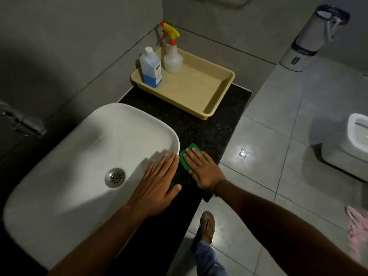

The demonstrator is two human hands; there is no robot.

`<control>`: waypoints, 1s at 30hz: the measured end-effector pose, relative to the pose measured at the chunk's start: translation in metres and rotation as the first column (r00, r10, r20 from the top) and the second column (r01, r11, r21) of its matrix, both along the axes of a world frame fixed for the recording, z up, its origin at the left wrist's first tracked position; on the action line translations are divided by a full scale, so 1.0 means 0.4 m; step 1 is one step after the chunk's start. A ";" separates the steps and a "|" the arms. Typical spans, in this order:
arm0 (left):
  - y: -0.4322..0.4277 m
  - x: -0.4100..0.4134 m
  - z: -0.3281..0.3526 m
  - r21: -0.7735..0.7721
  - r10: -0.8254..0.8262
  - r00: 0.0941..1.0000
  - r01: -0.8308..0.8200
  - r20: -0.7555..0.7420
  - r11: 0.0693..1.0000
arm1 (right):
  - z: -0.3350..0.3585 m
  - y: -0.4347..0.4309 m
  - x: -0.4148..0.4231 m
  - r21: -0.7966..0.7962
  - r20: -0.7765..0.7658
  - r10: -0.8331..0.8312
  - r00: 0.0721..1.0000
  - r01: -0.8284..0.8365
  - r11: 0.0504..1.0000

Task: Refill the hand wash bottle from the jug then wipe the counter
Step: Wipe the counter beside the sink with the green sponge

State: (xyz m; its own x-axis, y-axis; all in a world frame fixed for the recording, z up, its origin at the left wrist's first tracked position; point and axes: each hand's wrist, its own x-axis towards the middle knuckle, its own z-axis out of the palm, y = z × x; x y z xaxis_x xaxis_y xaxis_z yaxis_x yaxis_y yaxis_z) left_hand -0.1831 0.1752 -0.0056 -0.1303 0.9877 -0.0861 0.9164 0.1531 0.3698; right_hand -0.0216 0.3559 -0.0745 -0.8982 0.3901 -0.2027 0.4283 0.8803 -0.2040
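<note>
My right hand [205,170] lies flat on a green sponge [186,156], pressing it onto the black granite counter [209,128] just right of the white basin [79,160]. My left hand [157,186] rests flat on the basin's right rim, fingers spread, holding nothing. At the back of the counter a beige tray [199,86] carries a clear bottle with blue liquid [150,68] and a white cap, and a spray bottle [172,54] with a yellow and red trigger. No jug is in view.
The basin's drain [115,177] is left of my left hand. The counter's front edge drops to a tiled floor [278,146], where my sandalled foot [207,226] stands. A white bin [314,38] and a toilet [354,144] are at the right.
</note>
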 end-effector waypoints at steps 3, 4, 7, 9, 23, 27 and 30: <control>0.072 0.005 0.004 -0.006 0.060 0.997 -0.060 -0.048 0.998 | -0.018 0.018 -0.092 -0.018 -0.007 -0.024 1.000 0.024 1.000; 0.086 0.009 0.008 0.000 0.080 0.995 -0.080 -0.067 0.997 | -0.033 0.004 -0.089 -0.009 -0.012 0.021 1.000 -0.022 1.000; 0.095 0.013 0.010 -0.027 0.102 0.994 -0.103 -0.042 0.994 | -0.065 -0.003 0.002 0.016 -0.032 0.256 0.966 -0.256 0.967; 0.094 0.016 0.009 -0.059 0.121 0.993 -0.121 -0.001 0.991 | -0.068 0.066 0.051 0.038 -0.019 0.349 0.937 -0.348 0.937; 0.094 0.021 0.025 -0.078 0.096 0.993 -0.101 -0.067 0.992 | -0.041 0.162 -0.077 0.047 -0.053 0.303 0.952 -0.301 0.953; 0.138 0.024 0.061 -0.021 0.159 0.987 -0.159 -0.022 0.987 | -0.007 0.188 -0.098 -0.136 -0.176 0.193 0.965 -0.218 0.966; 0.236 -0.003 0.093 0.060 0.215 0.976 -0.216 0.032 0.974 | 0.051 0.217 -0.113 -0.220 -0.213 0.075 0.974 -0.123 0.968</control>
State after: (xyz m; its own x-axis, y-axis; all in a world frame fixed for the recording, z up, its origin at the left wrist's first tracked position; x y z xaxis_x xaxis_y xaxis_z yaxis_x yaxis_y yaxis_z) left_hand -0.1845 0.2696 0.0317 -0.3394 0.9401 -0.0305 0.8546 0.3217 0.4077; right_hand -0.0667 0.4427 -0.0540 -0.9613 0.2614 -0.0870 0.2704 0.8349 -0.4794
